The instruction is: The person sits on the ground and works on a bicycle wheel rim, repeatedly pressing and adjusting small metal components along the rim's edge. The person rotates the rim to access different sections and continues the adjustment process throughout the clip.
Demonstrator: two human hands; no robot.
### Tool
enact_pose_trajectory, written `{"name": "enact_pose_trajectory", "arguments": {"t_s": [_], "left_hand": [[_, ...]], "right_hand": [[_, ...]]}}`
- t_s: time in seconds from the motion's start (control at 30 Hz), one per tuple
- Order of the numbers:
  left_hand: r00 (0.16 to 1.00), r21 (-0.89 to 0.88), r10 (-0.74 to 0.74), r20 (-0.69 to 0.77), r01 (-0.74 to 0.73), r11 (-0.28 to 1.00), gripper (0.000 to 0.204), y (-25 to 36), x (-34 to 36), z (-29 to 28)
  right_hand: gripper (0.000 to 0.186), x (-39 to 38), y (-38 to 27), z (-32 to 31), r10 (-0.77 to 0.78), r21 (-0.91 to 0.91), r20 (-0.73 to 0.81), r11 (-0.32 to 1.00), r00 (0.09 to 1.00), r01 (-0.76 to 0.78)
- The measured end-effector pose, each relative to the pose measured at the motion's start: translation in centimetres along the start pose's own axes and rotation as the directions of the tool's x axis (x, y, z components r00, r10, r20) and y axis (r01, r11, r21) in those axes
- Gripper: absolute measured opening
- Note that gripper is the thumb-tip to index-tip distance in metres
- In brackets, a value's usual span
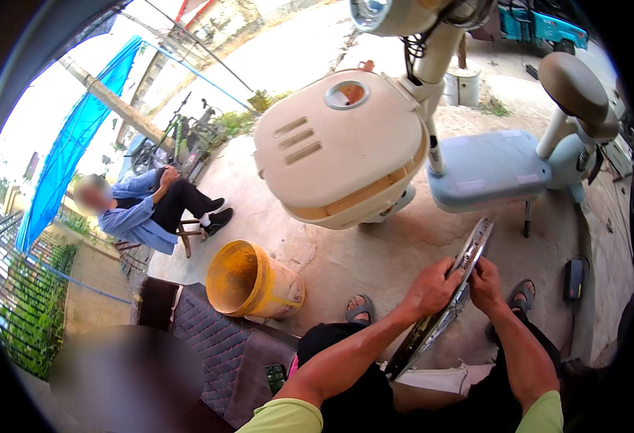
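Both my hands grip a metal rim-like piece [476, 238], seen nearly edge-on and slanting from near my knees up toward the electric scooter. My left hand [434, 290] has its fingers closed on its left side; my right hand [486, 287] is closed around its right side, slightly lower than the upper end. The piece is silver with a dark inner part. Just beyond it stands the scooter with a cream front basket [338, 166] and a pale blue deck [486, 169].
A yellow bucket [281, 285] stands left of my feet, beside a quilted dark pad [209, 339]. A person in blue [140, 216] sits on a stool at left, near parked bicycles [180, 130]. A black box [575, 278] lies at right on the concrete ground [360, 267].
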State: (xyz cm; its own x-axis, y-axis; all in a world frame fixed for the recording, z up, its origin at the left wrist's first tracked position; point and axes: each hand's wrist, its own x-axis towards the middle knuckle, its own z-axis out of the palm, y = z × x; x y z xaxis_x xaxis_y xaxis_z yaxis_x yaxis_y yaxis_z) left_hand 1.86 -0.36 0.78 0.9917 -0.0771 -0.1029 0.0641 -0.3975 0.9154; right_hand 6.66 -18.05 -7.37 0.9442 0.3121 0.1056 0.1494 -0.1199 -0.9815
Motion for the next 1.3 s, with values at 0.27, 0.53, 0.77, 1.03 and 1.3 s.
{"name": "enact_pose_trajectory", "arguments": {"t_s": [0.27,0.53,0.77,1.03,1.3], "left_hand": [[0.999,0.005,0.001,-0.04,-0.001,1.0,0.036,-1.8,0.0,0.1],[0.994,-0.023,0.049,-0.099,-0.051,0.998,0.033,-3.4,-0.1,0.3],[0.994,-0.014,0.061,-0.093,-0.063,0.998,0.033,-2.6,-0.1,0.5],[0.995,-0.015,0.054,-0.081,-0.055,0.998,0.035,-2.1,-0.2,0.6],[0.995,-0.042,0.067,-0.069,-0.07,0.997,0.034,-2.2,0.0,0.8]], "right_hand": [[0.012,0.6,2.1,1.2,-0.054,0.079,-0.062,0.995,0.997,0.059],[0.013,0.8,4.4,2.0,-0.013,0.299,-0.051,0.954,0.999,0.028],[0.013,0.8,5.9,1.1,-0.044,0.31,-0.075,0.948,0.996,0.065],[0.014,0.6,2.7,0.7,-0.046,0.118,-0.045,0.992,0.998,0.051],[0.018,0.5,3.4,0.6,-0.053,0.154,-0.065,0.986,0.997,0.062]]}}
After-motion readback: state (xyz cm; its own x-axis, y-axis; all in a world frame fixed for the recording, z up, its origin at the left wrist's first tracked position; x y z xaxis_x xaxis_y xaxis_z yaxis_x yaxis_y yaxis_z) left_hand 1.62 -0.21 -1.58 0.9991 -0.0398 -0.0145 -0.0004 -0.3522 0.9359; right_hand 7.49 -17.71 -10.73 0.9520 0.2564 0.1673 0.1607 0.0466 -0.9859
